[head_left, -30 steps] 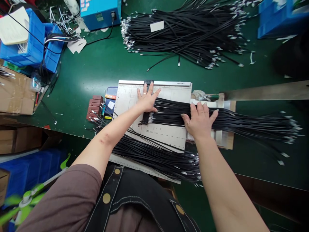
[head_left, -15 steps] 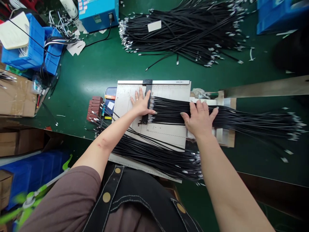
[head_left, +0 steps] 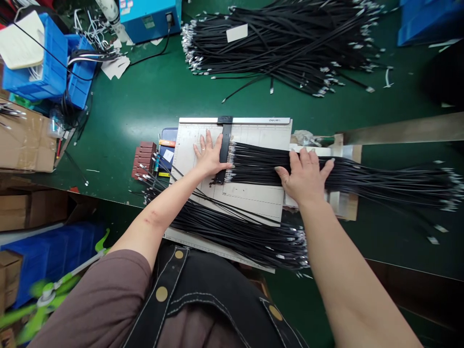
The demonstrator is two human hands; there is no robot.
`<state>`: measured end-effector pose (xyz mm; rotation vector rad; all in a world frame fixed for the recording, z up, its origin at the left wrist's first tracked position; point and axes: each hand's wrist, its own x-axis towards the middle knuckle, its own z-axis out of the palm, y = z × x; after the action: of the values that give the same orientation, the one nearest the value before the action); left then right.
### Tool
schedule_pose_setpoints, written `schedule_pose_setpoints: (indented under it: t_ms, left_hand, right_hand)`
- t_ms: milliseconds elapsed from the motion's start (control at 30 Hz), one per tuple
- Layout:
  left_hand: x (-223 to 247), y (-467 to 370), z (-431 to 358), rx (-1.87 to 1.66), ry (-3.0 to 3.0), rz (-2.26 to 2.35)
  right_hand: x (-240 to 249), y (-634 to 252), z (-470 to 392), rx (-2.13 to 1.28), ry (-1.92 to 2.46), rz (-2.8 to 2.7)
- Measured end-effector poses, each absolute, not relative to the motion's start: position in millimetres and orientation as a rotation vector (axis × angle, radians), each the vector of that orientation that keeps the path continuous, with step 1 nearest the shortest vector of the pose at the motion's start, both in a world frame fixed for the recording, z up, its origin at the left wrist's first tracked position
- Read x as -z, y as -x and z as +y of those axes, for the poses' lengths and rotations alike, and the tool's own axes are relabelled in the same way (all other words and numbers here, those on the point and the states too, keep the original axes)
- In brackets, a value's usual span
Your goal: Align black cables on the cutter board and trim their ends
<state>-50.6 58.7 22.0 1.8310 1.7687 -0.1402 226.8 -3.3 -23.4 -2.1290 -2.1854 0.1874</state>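
Observation:
A row of black cables (head_left: pixel 261 166) lies side by side across a pale ruled board (head_left: pixel 261 131), their metal ends lined up against a dark crossbar (head_left: pixel 226 140). My left hand (head_left: pixel 209 157) is spread by the crossbar, its thumb reaching over to the cable ends. Flat on the same cables rests my right hand (head_left: pixel 305 176), fingers stretched apart. The cables run on beyond it to the right. Along the board's near side, close to my body, lies a second bundle of black cables (head_left: pixel 235 232).
A large heap of black cables (head_left: pixel 282 48) with a white label lies at the back. Blue bins (head_left: pixel 36 82) and a blue box (head_left: pixel 150 19) stand at the left. Brown blocks (head_left: pixel 144 159) sit beside the board. A green fan (head_left: pixel 47 295) is low left.
The whole view has shifted slightly, with the board and cables a little further right in the picture. Both hands keep nearly the same place on the work.

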Motion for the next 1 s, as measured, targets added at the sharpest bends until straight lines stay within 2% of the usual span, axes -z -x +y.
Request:
schedule_pose_setpoints:
  t_ms: [167,1000]
  left_hand:
    - [-27,49,57,0.175,-1.822,1.664]
    - [-29,40,51,0.172,-1.805,1.702]
  right_hand:
    - [23,-226,-3,-0.19,2.11,-2.178]
    - [25,-226,-1,-0.174,2.14,-2.17]
